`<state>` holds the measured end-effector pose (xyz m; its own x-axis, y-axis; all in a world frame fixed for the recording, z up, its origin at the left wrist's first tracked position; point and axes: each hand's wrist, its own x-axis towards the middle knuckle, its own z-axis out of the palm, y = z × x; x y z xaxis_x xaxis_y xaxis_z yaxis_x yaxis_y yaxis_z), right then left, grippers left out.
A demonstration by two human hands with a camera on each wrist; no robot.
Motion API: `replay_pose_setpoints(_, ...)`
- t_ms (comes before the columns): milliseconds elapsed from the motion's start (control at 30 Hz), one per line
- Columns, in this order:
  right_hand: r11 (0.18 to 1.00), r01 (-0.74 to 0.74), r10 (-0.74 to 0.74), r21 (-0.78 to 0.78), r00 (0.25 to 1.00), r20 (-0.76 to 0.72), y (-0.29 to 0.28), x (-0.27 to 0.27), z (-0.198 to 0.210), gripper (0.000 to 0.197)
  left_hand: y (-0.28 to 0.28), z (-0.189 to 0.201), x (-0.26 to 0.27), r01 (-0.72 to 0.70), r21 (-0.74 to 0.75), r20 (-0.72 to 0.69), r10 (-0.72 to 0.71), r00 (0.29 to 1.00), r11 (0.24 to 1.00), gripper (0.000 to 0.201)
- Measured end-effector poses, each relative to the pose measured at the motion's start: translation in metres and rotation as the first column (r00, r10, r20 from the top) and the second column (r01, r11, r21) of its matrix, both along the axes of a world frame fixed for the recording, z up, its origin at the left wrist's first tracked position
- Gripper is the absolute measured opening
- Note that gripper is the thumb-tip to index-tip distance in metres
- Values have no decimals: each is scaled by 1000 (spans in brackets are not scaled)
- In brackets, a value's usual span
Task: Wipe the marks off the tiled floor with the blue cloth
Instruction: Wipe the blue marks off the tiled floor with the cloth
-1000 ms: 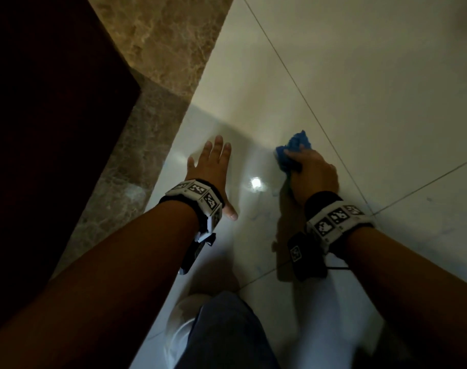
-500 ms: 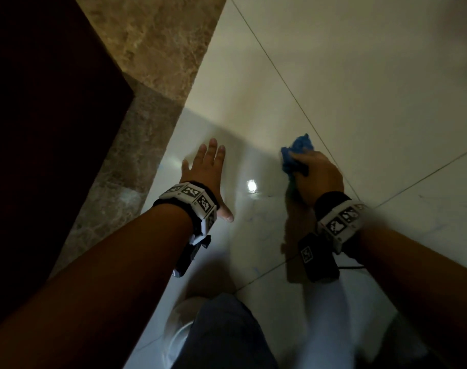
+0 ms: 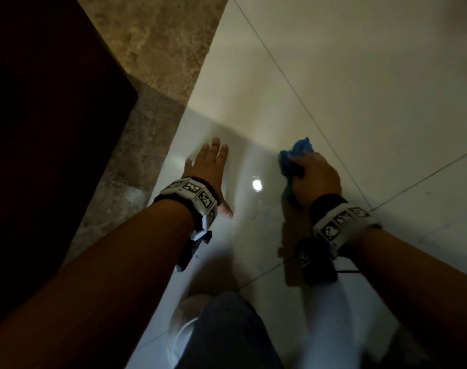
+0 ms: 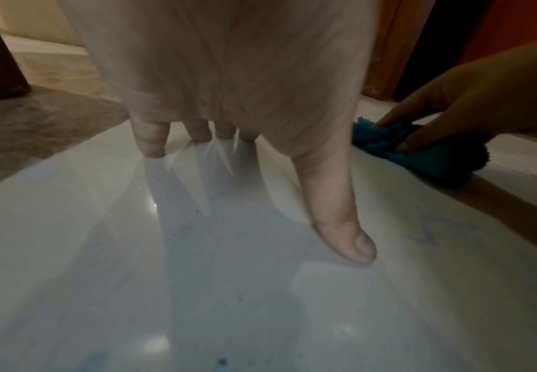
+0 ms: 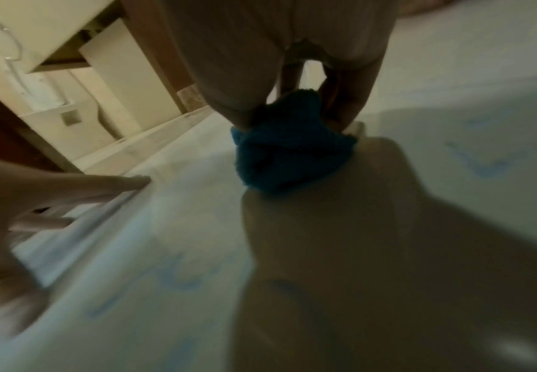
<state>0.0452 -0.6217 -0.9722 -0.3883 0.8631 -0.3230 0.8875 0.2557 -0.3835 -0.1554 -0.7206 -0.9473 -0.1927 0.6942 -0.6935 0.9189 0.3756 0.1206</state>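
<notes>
At the far left a brown marbled border strip (image 3: 157, 46) edges the pale glossy tiled floor (image 3: 360, 75). Next comes the left hand (image 3: 209, 169), laid flat on the tile as a brace; its fingers (image 4: 151, 137) are straight and slightly spread, the thumb stretched out to the side, and they hold nothing. Between the hands a lamp glints off the tile, and faint blue marks (image 5: 178, 279) show in the right wrist view, smeared and blurred, with another cluster just right of the cloth. Further right, the blue cloth (image 3: 296, 155) sits bunched on the floor under the right hand (image 3: 316, 179), whose fingers (image 4: 420, 137) curl over it and pinch the wad against the tile. The cloth looks soft, light and fluffy, likely to squash and slip on so slick a surface, so a grip around the whole bundle with downward pressure seems best; a loose corner would probably just drag. The marks nearer the person appear unwiped as yet.
</notes>
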Motion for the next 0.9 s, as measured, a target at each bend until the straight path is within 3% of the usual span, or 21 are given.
replay_pose_setpoints(67,1000,-12,13,-18,1000,22,-8,-23,-2,48,0,-1,0,-4,-1,2,4,1000,1000,150)
replay_pose_setpoints(200,956,-288,289,-51,957,10,-29,-79,-6,44,0,-4,-2,-5,9,-1,5,1000,1000,151)
replay_pose_setpoints(267,945,-324,323,-50,946,-18,-33,-81,-4,45,0,-4,-3,-5,9,2,5,1000,1000,151)
replay_pose_setpoints(367,979,-206,203,-9,972,-119,-22,-39,2,42,0,-1,-2,-11,7,12,11,1000,1000,150)
replay_pose_setpoints(467,1000,-21,22,14,997,-73,-1,10,3,46,0,-1,1,-21,8,5,21,1000,1000,149)
replay_pose_setpoints(567,992,120,-117,41,991,-61,5,7,1,45,0,-1,2,-15,1,-5,15,1000,1000,150)
replay_pose_setpoints(633,994,107,-108,-10,990,-87,-2,-20,-4,45,0,-2,1,-16,-1,-3,16,1000,1000,150)
replay_pose_setpoints(767,984,-69,57,-161,995,-76,-24,-80,-13,43,-1,-2,1,-10,0,-14,10,1000,1000,150)
replay_pose_setpoints(900,997,-37,23,-72,982,-186,-16,-31,1,41,5,2,1,16,-39,-26,-17,1000,999,148)
